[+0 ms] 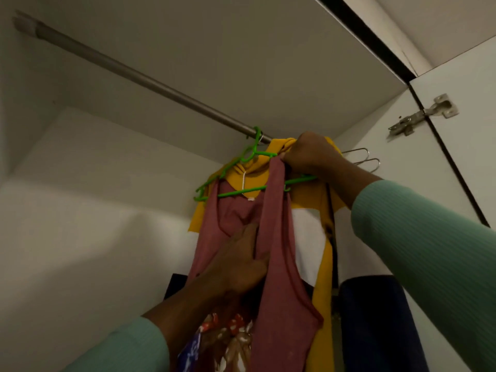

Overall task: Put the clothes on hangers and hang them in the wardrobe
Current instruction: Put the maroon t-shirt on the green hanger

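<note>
No text, brand or number can be read. The small white tag [251, 199] at the neck of the yellow garment [308, 200], mid-frame, looks blank. White marks on the blue printed fabric [192, 350] at the bottom edge are too blurred to read.

Grey wardrobe rail [139, 76], green hangers [252, 154] hooked over its right end, wire hangers [375, 160] just beside them

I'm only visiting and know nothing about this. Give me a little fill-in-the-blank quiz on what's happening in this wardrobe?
The plastic hangers by the rail are ____ in colour.
The pink top hangs in front of a ____ garment.
The hand gripping the pink top's strap up near the rail is the person's ____ one.
Missing words: green, yellow, right.
</note>
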A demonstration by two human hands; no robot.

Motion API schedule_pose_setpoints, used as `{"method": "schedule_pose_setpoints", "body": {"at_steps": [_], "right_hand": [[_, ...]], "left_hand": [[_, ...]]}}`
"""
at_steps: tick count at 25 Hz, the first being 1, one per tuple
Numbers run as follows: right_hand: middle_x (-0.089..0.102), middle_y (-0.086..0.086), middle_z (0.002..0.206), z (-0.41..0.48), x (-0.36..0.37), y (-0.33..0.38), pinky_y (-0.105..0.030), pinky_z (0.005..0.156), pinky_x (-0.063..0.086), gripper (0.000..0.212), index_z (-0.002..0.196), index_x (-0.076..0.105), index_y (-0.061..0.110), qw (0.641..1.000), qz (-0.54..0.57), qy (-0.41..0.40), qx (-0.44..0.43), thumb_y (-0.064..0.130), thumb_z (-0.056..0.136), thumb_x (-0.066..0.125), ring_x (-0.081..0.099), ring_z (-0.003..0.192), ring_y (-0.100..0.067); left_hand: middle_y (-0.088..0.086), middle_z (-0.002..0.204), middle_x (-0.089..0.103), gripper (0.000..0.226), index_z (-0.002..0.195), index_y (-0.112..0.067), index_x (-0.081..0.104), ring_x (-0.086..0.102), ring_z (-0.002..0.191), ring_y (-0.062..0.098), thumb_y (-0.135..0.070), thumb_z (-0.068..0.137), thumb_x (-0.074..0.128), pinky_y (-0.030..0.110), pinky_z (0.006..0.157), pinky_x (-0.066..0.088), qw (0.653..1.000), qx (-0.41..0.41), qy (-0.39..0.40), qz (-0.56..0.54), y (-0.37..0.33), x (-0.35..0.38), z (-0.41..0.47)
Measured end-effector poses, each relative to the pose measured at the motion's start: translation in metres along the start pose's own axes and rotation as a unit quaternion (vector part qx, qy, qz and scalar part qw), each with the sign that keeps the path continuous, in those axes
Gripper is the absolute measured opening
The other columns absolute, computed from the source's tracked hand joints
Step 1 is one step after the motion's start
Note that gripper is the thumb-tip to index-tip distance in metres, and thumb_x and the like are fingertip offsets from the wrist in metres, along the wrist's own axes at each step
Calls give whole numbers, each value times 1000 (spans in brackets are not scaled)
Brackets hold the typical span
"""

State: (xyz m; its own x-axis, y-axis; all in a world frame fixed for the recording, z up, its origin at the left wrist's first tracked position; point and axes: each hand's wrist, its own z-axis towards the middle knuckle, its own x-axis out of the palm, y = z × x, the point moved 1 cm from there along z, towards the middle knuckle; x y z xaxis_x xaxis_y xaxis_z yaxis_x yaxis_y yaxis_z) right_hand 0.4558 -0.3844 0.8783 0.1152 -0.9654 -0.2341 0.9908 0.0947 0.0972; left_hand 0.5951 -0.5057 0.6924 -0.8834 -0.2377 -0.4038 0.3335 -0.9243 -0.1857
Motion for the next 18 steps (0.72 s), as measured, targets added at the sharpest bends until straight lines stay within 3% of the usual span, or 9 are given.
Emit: {"method": "schedule_pose_setpoints", "body": {"at_steps": [1, 3, 6, 8, 9, 11, 15, 18], "right_hand": [[56, -4, 66, -7, 2, -2, -31, 61, 38, 43, 56, 53, 15, 1000, 18, 10, -6, 36, 89, 71, 63, 83, -32], [69, -11, 78, -20, 5, -4, -34, 65, 44, 33, 70, 69, 12, 998, 61, 20, -15, 39, 89, 69, 66, 86, -32], [75, -11, 98, -43, 4, -8, -40, 82, 55, 44, 97, 76, 12, 993, 118, -2, 4, 53, 84, 65, 69, 97, -30], [70, -7, 124, -64, 0, -10, -39, 96, 52, 48, 126, 68, 18, 984, 175, -8, 18, 51, 91, 65, 64, 115, -25], [63, -4, 135, -78, -4, -12, -41, 99, 52, 52, 139, 58, 20, 975, 221, -2, 15, 47, 95, 66, 61, 120, -23], [52, -1, 144, -111, -14, -17, -44, 97, 56, 61, 151, 43, 22, 960, 278, 0, -8, 42, 98, 65, 59, 124, -21], [47, 0, 149, -199, -37, -44, -43, 95, 54, 64, 155, 32, 25, 987, 135, -43, -78, 53, 100, 53, 57, 125, -19], [48, -1, 144, -283, -67, -64, -36, 82, 52, 59, 151, 35, 23, 991, -15, 15, -134, 49, 101, 52, 54, 121, -20]], "left_hand": [[-16, 138, 58, 67, 145, -42, 45, 59, 123, 7, -66, 84, 55, 40, 108, 49, 1000, 0, -3, -8, -1, 3, -6], [-17, 131, 61, 55, 141, -43, 48, 60, 117, 4, -64, 90, 51, 40, 105, 51, 1000, -4, -1, -15, 1, 8, -18], [-21, 130, 60, 44, 141, -39, 49, 58, 116, -5, -56, 101, 48, 28, 105, 48, 999, 4, -31, -42, -8, 9, -37], [-27, 130, 57, 41, 143, -37, 47, 54, 115, -17, -51, 105, 48, 13, 101, 44, 995, -1, -64, -73, -23, 3, -52], [-26, 133, 56, 44, 146, -34, 46, 52, 119, -17, -52, 105, 48, 14, 104, 43, 993, 3, -83, -89, -29, 0, -59], [-14, 145, 52, 57, 151, -31, 43, 50, 132, -2, -60, 102, 45, 28, 111, 42, 990, 30, -110, -79, -43, -4, -74], [3, 160, 42, 61, 151, -20, 48, 38, 149, 17, -54, 101, 45, 43, 121, 35, 984, 132, -115, -2, -77, 5, -113], [10, 163, 39, 55, 146, -12, 55, 35, 152, 24, -45, 101, 54, 46, 120, 34, 963, 249, -70, 71, -112, 29, -157]]}}
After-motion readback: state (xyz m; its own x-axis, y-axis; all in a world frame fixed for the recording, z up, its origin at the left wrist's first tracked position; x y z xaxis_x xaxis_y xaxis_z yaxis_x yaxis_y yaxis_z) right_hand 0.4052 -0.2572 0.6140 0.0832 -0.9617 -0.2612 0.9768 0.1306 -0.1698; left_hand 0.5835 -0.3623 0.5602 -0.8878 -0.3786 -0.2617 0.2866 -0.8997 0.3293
